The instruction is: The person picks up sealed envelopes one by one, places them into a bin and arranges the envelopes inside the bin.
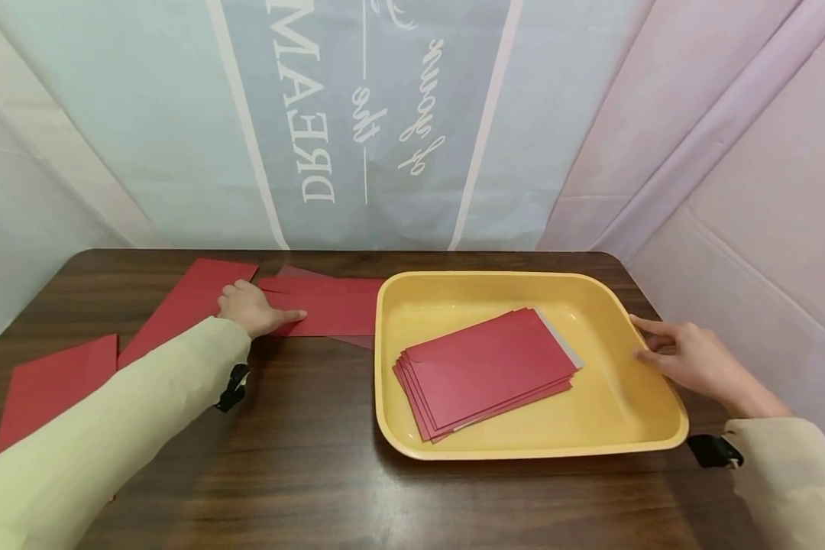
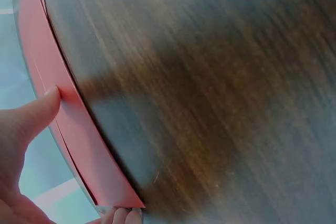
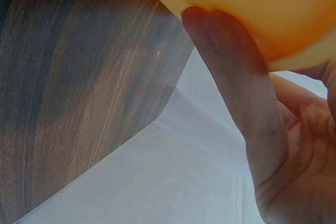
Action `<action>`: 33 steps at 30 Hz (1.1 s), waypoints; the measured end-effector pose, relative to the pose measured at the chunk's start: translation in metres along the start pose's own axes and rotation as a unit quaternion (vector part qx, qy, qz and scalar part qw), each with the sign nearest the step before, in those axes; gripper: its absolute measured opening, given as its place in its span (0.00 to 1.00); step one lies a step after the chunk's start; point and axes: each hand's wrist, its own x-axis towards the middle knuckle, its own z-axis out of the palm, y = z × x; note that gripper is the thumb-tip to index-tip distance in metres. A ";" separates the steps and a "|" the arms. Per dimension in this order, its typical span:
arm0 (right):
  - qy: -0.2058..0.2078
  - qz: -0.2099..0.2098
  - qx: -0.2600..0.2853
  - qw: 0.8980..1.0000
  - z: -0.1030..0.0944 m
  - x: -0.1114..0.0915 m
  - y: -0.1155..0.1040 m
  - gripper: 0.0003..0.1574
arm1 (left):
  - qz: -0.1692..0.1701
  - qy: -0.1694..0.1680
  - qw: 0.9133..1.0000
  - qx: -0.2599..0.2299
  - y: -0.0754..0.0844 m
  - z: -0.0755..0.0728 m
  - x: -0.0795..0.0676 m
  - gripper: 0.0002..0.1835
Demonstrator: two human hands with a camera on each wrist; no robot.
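Note:
My left hand [image 1: 250, 308] is at a red envelope [image 1: 344, 302] that lies flat near the table's back edge. In the left wrist view the thumb presses on the envelope's face and the curled fingers [image 2: 122, 216] meet its short end. The envelope's right end passes behind a yellow tray [image 1: 532, 452]. My right hand [image 1: 694, 363] holds the tray's right side, with fingers against the outer wall in the right wrist view. Inside the tray lies a fanned stack of red envelopes [image 1: 488, 367], with a pale strip [image 1: 560, 340] showing at one end.
More red envelopes lie on the left: one long piece [image 1: 192, 294] behind the left forearm and another [image 1: 58, 382] nearer the front, partly covered by the sleeve. A dark wooden table [image 1: 316, 473] carries everything. A printed curtain [image 1: 399, 214] hangs right behind its back edge.

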 end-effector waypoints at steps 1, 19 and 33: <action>-0.001 0.001 0.002 1.000 0.000 0.000 0.000 0.34 | 0.000 -0.001 1.000 0.002 0.000 0.000 0.000 0.50; -0.003 0.007 -0.010 1.000 -0.001 0.000 0.000 0.34 | -0.046 -0.058 0.997 -0.018 -0.006 -0.008 -0.004 0.59; 0.009 -0.002 -0.005 1.000 0.000 -0.002 0.001 0.33 | -0.075 -0.146 0.977 -0.139 -0.019 -0.020 -0.008 0.71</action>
